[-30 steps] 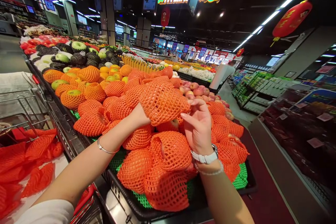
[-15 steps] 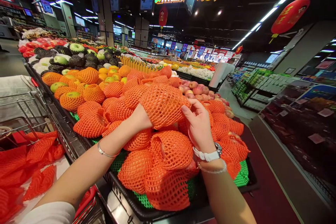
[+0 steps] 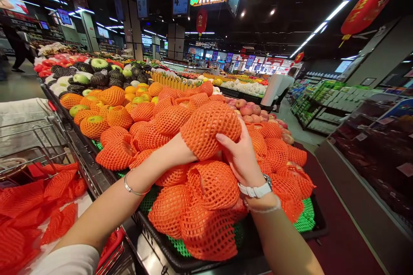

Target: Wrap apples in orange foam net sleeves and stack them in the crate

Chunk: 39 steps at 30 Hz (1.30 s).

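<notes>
Both my hands hold one fruit wrapped in an orange foam net (image 3: 211,131) above a heap of the same netted fruit (image 3: 206,189). My left hand (image 3: 180,148) is mostly hidden behind the net, gripping it from the left. My right hand (image 3: 240,154) grips it from the right and below, fingers pressed on the net. A thin bangle sits on my left wrist, a white watch and a bead bracelet on my right.
The heap lies in a black crate (image 3: 180,258) lined with green mesh. Loose orange nets (image 3: 29,210) fill a shopping cart (image 3: 29,137) at left. Bare apples (image 3: 250,109), green fruit and dark nets lie farther back. A person in white (image 3: 274,88) stands by the right aisle.
My right hand has closed in from beside the net and now grips it from below. The netted fruit has risen slightly and rounded out between both hands.
</notes>
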Motion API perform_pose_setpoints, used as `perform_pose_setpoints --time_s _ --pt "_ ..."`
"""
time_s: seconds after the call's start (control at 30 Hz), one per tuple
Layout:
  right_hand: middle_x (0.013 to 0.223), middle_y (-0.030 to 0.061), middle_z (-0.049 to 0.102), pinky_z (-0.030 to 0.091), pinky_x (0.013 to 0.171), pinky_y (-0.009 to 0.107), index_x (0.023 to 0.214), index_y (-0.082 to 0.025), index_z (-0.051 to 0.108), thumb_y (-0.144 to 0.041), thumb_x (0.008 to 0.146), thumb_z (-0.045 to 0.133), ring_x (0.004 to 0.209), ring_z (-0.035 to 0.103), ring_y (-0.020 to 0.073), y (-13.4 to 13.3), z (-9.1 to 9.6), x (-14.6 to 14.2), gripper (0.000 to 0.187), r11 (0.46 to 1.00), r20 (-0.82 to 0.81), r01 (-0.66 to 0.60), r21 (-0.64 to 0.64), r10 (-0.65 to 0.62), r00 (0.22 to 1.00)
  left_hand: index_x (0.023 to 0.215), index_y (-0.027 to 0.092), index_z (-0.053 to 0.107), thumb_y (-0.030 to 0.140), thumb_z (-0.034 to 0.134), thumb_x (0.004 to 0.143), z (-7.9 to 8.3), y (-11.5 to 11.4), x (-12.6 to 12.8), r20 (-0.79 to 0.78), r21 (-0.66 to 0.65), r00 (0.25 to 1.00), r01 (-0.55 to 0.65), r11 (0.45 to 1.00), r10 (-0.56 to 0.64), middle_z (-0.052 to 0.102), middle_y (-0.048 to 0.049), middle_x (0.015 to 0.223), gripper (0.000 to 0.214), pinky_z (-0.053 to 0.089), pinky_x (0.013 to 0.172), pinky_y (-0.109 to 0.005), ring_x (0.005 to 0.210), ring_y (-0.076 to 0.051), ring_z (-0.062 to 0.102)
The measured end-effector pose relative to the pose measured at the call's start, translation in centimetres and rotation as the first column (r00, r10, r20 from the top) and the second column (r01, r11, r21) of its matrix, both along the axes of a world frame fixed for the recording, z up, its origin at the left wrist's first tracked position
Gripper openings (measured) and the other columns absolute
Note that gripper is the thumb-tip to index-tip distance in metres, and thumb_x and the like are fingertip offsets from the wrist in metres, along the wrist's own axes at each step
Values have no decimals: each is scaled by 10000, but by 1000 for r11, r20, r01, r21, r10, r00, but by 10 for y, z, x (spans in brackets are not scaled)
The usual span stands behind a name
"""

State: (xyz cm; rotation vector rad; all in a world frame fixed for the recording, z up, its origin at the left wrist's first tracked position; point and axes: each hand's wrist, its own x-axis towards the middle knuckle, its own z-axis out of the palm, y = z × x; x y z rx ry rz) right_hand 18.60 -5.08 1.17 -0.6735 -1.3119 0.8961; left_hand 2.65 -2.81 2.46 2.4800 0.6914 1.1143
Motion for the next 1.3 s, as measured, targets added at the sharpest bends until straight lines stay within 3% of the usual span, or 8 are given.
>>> perform_pose_setpoints --time_s 0.17,0.27,0.37,0.53,0.6,0.77,1.07,1.3 --pt "1385 76 553 482 1065 460 1280 -280 489 -375 701 767 1245 565 225 3 9 5 650 991 -240 120 -58 -131 962 1069 162 684 318 476 885 10 -7 -18 -209 82 976 77 994 -58 673 -137 1171 319 417 1086 -451 1148 -279 602" --pt "1437 78 492 475 1071 446 1336 -268 458 -426 778 674 1276 541 211 5 15 11 619 985 -374 170 -32 -170 912 1117 203 652 353 497 919 9 -4 -17 129 54 985 109 993 -116 664 -101 1189 293 425 1085 -401 1161 -226 598" --pt "1466 76 447 469 1076 439 1375 -283 424 -445 813 633 1291 526 205 6 16 16 621 968 -346 249 40 -220 912 1302 256 469 502 600 848 6 -4 -6 564 -237 826 189 953 -24 511 -121 1382 532 503 1001 -413 1212 -238 550" --pt "1433 62 473 399 1139 487 1370 -338 421 -438 749 742 1308 506 232 0 6 10 706 929 -66 297 221 -289 955 1466 309 245 688 549 815 6 -16 4 619 -642 778 581 501 -109 373 -187 1517 813 560 899 -495 1266 -341 529" --pt "1439 52 463 337 1187 495 1358 -350 441 -406 697 803 1346 462 241 -4 3 4 755 904 91 271 331 -316 944 1428 266 361 721 528 809 6 -18 3 622 -650 764 626 430 -172 501 -182 1432 786 562 906 -477 1266 -348 539" --pt "1485 66 413 283 1212 543 1419 -351 368 -457 718 782 1417 369 264 -9 2 1 821 909 310 171 380 -299 902 1322 212 511 653 558 827 5 -14 1 652 -649 756 597 472 -59 636 -172 1291 665 574 898 -446 1227 -335 583" --pt "1573 53 290 244 1210 565 1490 -384 234 -660 806 587 1480 265 286 -4 1 9 818 834 253 188 518 -360 898 1277 180 559 675 576 813 1 -13 3 623 -661 768 617 427 -145 650 -187 1262 679 567 898 -458 1206 -339 596" --pt "1123 62 587 415 1060 509 1153 -307 590 -513 840 620 1127 549 263 -9 5 11 376 697 227 320 642 -571 789 1320 219 525 694 377 898 3 -14 7 650 -660 750 637 398 -122 655 -159 1266 651 557 916 -450 1205 -305 600"
